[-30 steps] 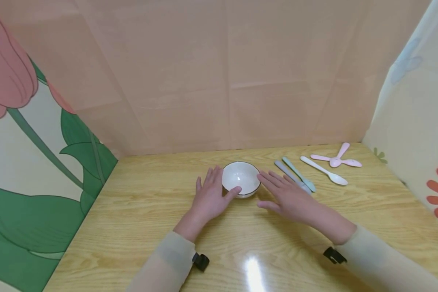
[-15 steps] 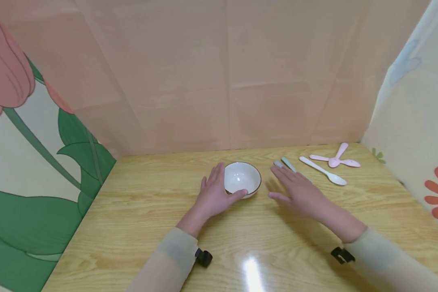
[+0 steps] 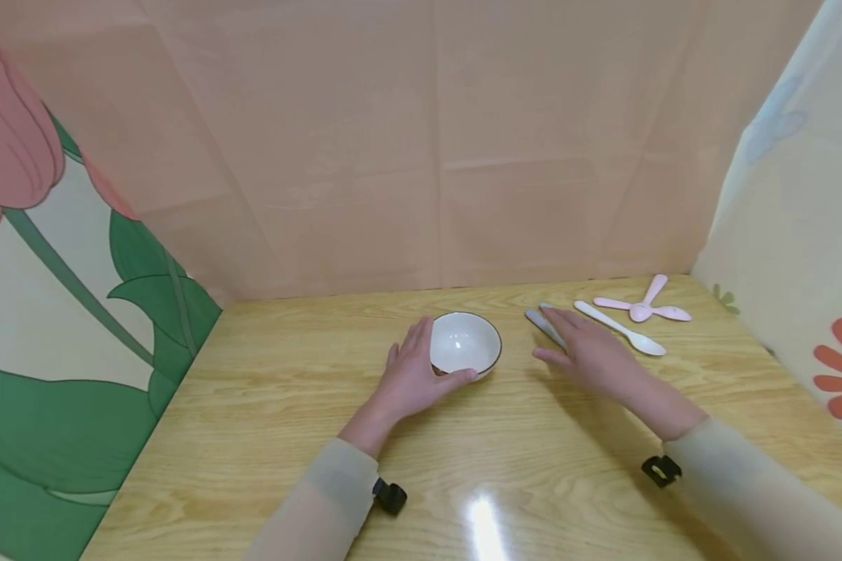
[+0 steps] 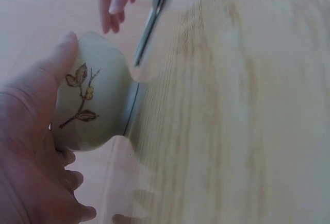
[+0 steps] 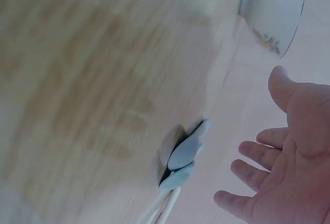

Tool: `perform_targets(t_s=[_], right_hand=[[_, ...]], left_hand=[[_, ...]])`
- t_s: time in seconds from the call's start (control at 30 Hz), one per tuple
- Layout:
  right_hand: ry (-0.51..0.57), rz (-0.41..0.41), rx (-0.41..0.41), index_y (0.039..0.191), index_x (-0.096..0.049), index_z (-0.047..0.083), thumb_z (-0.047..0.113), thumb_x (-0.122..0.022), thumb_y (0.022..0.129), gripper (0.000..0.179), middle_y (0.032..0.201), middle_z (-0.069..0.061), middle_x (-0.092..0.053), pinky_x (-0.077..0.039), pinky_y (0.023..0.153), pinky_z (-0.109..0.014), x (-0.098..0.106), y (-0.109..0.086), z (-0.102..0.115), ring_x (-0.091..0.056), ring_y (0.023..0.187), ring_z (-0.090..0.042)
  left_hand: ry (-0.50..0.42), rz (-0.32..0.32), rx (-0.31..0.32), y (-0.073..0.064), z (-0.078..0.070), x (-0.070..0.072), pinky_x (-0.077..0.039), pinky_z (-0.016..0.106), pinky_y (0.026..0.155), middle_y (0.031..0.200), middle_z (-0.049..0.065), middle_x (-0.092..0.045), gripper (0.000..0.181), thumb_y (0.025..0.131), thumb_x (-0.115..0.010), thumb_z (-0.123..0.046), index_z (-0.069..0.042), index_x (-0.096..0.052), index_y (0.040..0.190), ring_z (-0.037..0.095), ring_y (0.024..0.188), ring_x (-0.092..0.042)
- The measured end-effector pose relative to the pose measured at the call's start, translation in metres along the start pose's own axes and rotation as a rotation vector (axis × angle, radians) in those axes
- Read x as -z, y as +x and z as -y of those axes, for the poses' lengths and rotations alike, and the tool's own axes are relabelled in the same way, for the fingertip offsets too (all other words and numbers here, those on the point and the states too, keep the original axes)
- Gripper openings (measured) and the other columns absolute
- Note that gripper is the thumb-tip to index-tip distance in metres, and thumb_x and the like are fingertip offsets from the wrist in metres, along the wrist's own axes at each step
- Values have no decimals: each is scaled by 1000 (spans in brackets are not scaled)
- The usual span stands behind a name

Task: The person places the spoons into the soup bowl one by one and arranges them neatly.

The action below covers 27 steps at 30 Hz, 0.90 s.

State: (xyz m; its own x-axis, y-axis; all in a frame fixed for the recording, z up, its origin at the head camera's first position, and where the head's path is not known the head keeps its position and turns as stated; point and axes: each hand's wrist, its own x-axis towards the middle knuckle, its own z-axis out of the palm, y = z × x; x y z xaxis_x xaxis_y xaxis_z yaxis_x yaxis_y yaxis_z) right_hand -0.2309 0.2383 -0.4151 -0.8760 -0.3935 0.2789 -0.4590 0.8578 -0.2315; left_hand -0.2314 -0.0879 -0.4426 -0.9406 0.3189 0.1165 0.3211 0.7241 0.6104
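Note:
A white bowl (image 3: 465,343) with a dark rim stands on the table, a leafy twig printed on its outside in the left wrist view. My left hand (image 3: 414,378) holds it from the left, thumb along the near side and fingers around the left side. Over two spoons to the right of the bowl hovers my right hand (image 3: 592,354), its fingers apart and holding nothing. It covers most of the grey spoon (image 3: 543,327) and the green spoon (image 5: 178,176). In the right wrist view a gap shows between the fingers and these spoons.
Beyond the right hand lies a white spoon (image 3: 620,328). Several pink spoons (image 3: 641,312) overlap near the back right corner. A plain pink backdrop (image 3: 365,156) rises behind the wooden table (image 3: 274,436), with patterned sheets at both sides.
My right hand has left the bowl's right side and moved right, over the grey and green spoons. My left hand has stayed at the bowl, which has hardly shifted.

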Motion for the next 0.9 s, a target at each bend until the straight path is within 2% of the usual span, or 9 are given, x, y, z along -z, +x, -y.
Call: perform_targets(t_s=[0.23, 0.57, 0.7, 0.9], right_hand=[[20, 26, -50, 163, -45, -8, 39, -75, 108, 78, 151, -37, -56, -47, 108, -72, -1, 10, -13, -55, 136, -61], [23, 59, -103, 163, -46, -5, 39, -76, 107, 77, 150, -39, -55, -49, 103, -75, -3, 17, -28, -55, 133, -62], [36, 55, -111, 162, -49, -4, 36, -79, 105, 75, 146, -37, -59, -50, 102, -73, -5, 19, -30, -59, 130, -59], [48, 44, -127, 158, -55, -4, 34, -83, 102, 73, 130, -28, -69, -56, 90, -64, -8, 23, -33, -68, 113, -48]], left_hand=[[-4, -6, 3, -3, 1, 1, -15, 69, 130, 183, 12, -20, 125, 91, -76, -77, -10, -15, 177, 32, 168, -19], [-27, 12, -2, -1, 0, 1, -12, 68, 131, 183, 10, -19, 124, 91, -78, -76, -13, -16, 177, 35, 169, -15], [-31, 12, -2, -1, 0, 1, -12, 67, 131, 183, 10, -19, 124, 90, -78, -76, -13, -16, 177, 35, 169, -15], [-33, 15, 4, -1, 1, 1, -11, 66, 131, 183, 10, -18, 126, 90, -79, -76, -13, -14, 178, 34, 169, -15]])
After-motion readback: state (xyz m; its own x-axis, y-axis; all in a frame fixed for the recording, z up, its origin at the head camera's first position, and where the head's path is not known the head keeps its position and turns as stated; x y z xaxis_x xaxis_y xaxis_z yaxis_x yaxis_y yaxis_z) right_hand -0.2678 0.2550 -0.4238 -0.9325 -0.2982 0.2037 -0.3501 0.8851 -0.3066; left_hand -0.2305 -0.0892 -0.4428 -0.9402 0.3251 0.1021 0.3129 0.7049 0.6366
